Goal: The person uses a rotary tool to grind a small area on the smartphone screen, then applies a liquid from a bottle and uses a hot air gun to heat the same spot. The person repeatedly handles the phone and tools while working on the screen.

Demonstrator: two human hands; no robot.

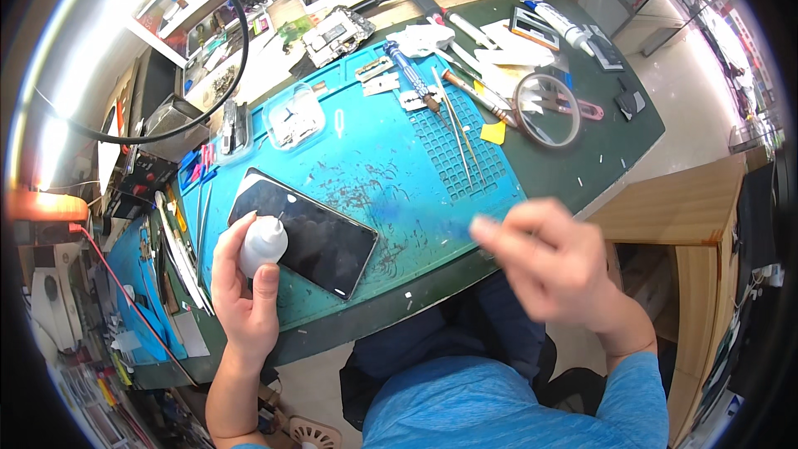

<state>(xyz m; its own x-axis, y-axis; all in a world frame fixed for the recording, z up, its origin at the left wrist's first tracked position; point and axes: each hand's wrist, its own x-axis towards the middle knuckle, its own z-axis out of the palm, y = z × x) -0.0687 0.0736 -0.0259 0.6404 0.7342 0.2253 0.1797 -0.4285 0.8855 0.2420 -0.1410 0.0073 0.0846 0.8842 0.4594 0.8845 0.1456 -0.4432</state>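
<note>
My left hand [245, 303] is wrapped round a small white squeeze bottle [263, 248] with a pointed tip, above the near left corner of a dark smartphone [324, 243]. The smartphone lies at a slant on a blue work mat [374, 137], its glossy black face up. Off to the right, over the mat's near edge, my right hand [553, 262] is raised and blurred by motion. Its thumb and forefinger are pinched together. A faint blue smear trails left from the fingertips; what it is cannot be made out.
Behind the smartphone stands a clear plastic box [294, 116] of small parts. Tweezers [457, 133], a blue-handled screwdriver [411, 76] and a roll of clear tape [546, 111] lie at the right. A black-rimmed ring [241, 33] hangs at the upper left. A wooden cabinet [677, 199] stands right.
</note>
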